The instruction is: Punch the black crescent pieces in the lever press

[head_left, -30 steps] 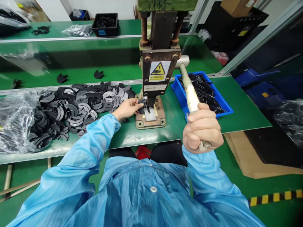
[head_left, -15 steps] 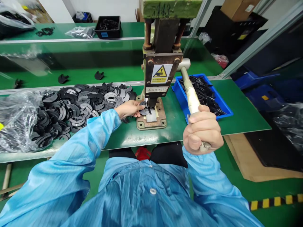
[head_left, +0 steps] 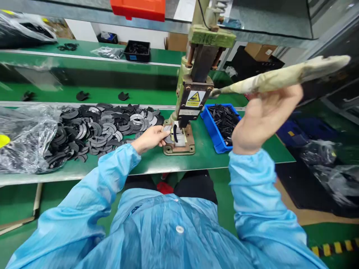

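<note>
At the base of a hand press [head_left: 196, 89], my left hand [head_left: 151, 138] pinches a grey curved plastic piece [head_left: 167, 139] at the left of the fixture. A separate narrow black curved strip [head_left: 175, 133] lies on the light plate under the ram [head_left: 184, 122]. My right hand [head_left: 263, 116] is up at the wrapped press lever [head_left: 291, 76], palm facing me, its fingers partly hidden behind the lever. The lever slants up to the right. Left of the press lies a heap of dark curved plastic pieces [head_left: 98, 129].
A blue bin [head_left: 217, 136] of thin black pieces stands right of the press. Clear plastic bagging [head_left: 25, 145] lies at the heap's left. A black tray [head_left: 137, 52] sits on the back ledge. An orange-red box [head_left: 138, 8] rests on the shelf above.
My right hand and the lever have swung up, and my grip has turned palm toward me. The ram appears raised, baring the black strip. My left hand stays at the fixture. The view has shifted.
</note>
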The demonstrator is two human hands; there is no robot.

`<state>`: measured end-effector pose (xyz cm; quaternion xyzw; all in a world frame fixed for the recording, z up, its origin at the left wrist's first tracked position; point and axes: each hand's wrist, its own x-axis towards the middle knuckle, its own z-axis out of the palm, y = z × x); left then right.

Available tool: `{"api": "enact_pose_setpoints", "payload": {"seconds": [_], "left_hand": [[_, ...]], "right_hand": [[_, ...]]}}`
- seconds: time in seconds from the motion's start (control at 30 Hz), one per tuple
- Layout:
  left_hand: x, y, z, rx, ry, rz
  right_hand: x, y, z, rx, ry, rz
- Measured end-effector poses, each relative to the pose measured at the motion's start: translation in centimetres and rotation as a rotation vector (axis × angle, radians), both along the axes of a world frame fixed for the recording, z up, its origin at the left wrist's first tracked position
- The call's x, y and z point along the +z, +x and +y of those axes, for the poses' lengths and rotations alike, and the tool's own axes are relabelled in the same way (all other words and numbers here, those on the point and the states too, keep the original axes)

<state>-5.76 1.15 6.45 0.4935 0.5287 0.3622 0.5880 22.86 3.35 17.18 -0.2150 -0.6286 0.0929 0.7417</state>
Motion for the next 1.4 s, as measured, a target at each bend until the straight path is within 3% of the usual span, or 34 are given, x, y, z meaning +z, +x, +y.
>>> {"api": "enact_pose_setpoints", "payload": {"seconds": [0.1, 0.17, 0.23, 0.3, 0.53, 0.67, 0.8, 0.9, 1.0, 1.1, 1.2, 1.27, 1.4], "left_hand": [[2.0, -0.8, -3.2, -0.013, 0.094, -0.037], [3.1, -0.8, -5.0, -0.025, 0.134, -0.048], [3.8, -0.4, -6.3, -0.036, 0.148, -0.041], [4.1, 0.2, -7.2, -0.046, 0.147, -0.024], [3.8, 1.3, -8.6, -0.109, 0.139, 0.044], [3.9, 1.6, -8.8, -0.16, 0.109, -0.022], [4.0, 1.1, -8.1, -0.264, 0.039, -0.055], [3.8, 0.5, -7.7, -0.246, 0.042, 0.033], [3.6, 0.3, -8.0, -0.156, 0.156, 0.143], [3.5, 0.7, -8.9, 0.032, 0.472, 0.304], [3.3, 1.4, -9.7, -0.014, 0.673, 0.438], [2.9, 1.7, -9.7, -0.084, 0.659, 0.45], [1.8, 1.7, -8.9, -0.071, 0.468, 0.377]], "right_hand": [[-7.0, -1.4, -1.7, 0.141, -0.395, -0.069], [-11.3, -3.1, -3.7, 0.264, -0.529, -0.171], [-14.1, -5.0, -5.6, 0.34, -0.611, -0.22], [-15.3, -6.5, -7.1, 0.378, -0.658, -0.231], [-15.2, -7.8, -9.0, 0.292, -0.688, -0.181], [-15.5, -7.9, -10.0, 0.232, -0.665, -0.205], [-15.3, -7.4, -10.5, 0.195, -0.617, -0.288], [-14.4, -6.3, -10.0, 0.199, -0.559, -0.419], [-13.4, -5.2, -9.6, 0.191, -0.486, -0.541], [-13.0, -4.7, -9.3, 0.175, -0.43, -0.62], [-13.3, -4.7, -9.2, 0.178, -0.395, -0.68], [-13.5, -4.7, -9.2, 0.181, -0.38, -0.707], [-13.9, -4.4, -9.4, 0.182, -0.367, -0.709]]}}
